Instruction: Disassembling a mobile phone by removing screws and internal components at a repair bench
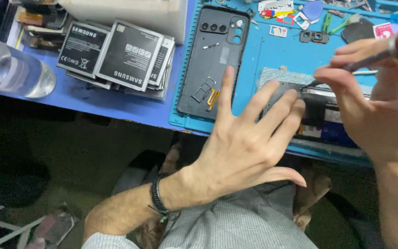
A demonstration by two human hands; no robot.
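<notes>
Opened phone [316,108] under L hand [245,147] fingertips, R hand [378,92] w/ tool [369,60].

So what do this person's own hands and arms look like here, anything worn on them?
Both hands are bare, with no gloves or rings in view. The left hand has a dark braided cord bracelet at the wrist, with a small knotted end hanging off it, and a pale, finely striped sleeve pushed back along the forearm. The right hand and its forearm show no sleeve.
</notes>
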